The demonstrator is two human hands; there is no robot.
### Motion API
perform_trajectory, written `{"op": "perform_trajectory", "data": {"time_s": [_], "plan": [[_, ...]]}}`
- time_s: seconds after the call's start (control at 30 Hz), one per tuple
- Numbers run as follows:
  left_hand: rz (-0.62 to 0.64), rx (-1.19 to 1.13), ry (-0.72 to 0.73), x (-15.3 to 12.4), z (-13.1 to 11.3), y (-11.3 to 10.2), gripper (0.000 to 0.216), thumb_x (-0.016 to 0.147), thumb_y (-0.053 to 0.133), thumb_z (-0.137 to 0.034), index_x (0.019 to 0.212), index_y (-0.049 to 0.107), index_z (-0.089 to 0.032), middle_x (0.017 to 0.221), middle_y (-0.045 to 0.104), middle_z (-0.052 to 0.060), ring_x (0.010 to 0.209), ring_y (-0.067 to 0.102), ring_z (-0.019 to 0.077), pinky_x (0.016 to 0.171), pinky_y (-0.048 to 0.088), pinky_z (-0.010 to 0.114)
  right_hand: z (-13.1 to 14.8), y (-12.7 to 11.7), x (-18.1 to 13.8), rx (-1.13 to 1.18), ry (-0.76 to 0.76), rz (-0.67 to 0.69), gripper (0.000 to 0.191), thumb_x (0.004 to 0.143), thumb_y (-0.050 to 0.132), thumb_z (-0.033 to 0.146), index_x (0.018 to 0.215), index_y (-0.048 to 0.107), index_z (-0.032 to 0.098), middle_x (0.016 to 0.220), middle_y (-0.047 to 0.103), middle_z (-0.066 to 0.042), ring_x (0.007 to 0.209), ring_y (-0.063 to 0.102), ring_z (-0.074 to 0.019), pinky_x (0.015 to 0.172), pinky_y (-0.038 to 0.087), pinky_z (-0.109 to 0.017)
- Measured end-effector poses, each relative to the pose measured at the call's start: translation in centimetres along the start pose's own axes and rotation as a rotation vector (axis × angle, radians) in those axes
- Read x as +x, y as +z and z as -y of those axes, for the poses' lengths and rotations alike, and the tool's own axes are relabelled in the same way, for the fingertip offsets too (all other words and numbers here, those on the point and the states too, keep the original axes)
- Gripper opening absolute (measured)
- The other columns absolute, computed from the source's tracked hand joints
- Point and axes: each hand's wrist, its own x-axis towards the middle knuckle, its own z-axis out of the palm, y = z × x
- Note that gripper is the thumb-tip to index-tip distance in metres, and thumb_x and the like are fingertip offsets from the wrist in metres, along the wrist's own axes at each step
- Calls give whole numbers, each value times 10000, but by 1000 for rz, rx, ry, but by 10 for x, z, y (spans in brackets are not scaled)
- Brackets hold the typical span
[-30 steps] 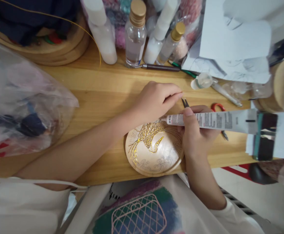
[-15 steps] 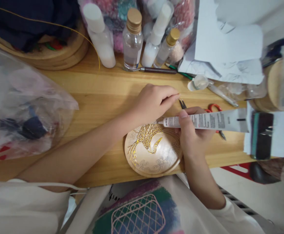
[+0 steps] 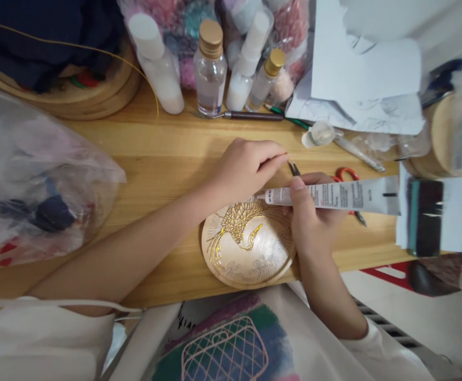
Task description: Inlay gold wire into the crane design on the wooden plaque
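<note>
A round wooden disc [image 3: 270, 248] lies near the table's front edge. On it is a drawn crane, partly traced in raised gold lines, with thin grey wave lines below. My right hand [image 3: 314, 211] grips a white tube [image 3: 342, 194] with small print, held almost level; its nozzle points left, at the disc's upper part. My left hand [image 3: 250, 164] reaches across above the disc's far rim, thumb and fingers closed together; whatever is in them, if anything, cannot be made out. Two dark pointed tips [image 3: 294, 168] of a tool show between the hands, the rest hidden.
Bottles [image 3: 210, 69] stand along the back, with a dark-handled tool [image 3: 254, 115] before them. Orange-handled scissors [image 3: 347, 173] lie behind the tube. Papers [image 3: 365, 79] and a phone [image 3: 425, 217] are at right. A plastic bag [image 3: 48, 180] and round wooden box [image 3: 96, 100] occupy the left.
The view has shifted slightly, so the things at the back appear a little farther left and lower. Both hands, the tube and the disc look nearly the same.
</note>
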Motion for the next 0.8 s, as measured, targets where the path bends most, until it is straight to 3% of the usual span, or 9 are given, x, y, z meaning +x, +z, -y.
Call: {"op": "perform_trajectory", "data": {"time_s": [0.27,0.43,0.6,0.8], "plan": [[3,17,-13,0,0,0,200,973,595,-204,844,749,-199,827,764,9,695,652,128,623,464,254,-1,-1,0,-13,-13,14,240,907,675,413,748,615,243,598,528,50,499,500,-131,584,459,-351],[13,-15,-22,0,-2,-1,215,982,584,-207,834,739,-197,832,763,10,697,650,128,611,459,252,0,0,0,-23,13,-2,281,902,662,471,749,589,248,617,541,31,555,553,-158,547,461,-338],[8,12,-14,0,-1,0,212,981,592,-213,842,751,-193,835,764,21,719,662,136,644,476,261,-2,-2,-2,-68,25,42,318,923,628,508,754,586,241,630,537,32,580,551,-151,676,533,-383],[6,19,-13,0,-1,0,212,983,590,-220,858,760,-204,828,768,12,696,658,129,631,474,254,-3,-3,-3,-77,23,45,324,925,621,523,757,593,247,619,544,30,585,563,-163,726,546,-419]]}}
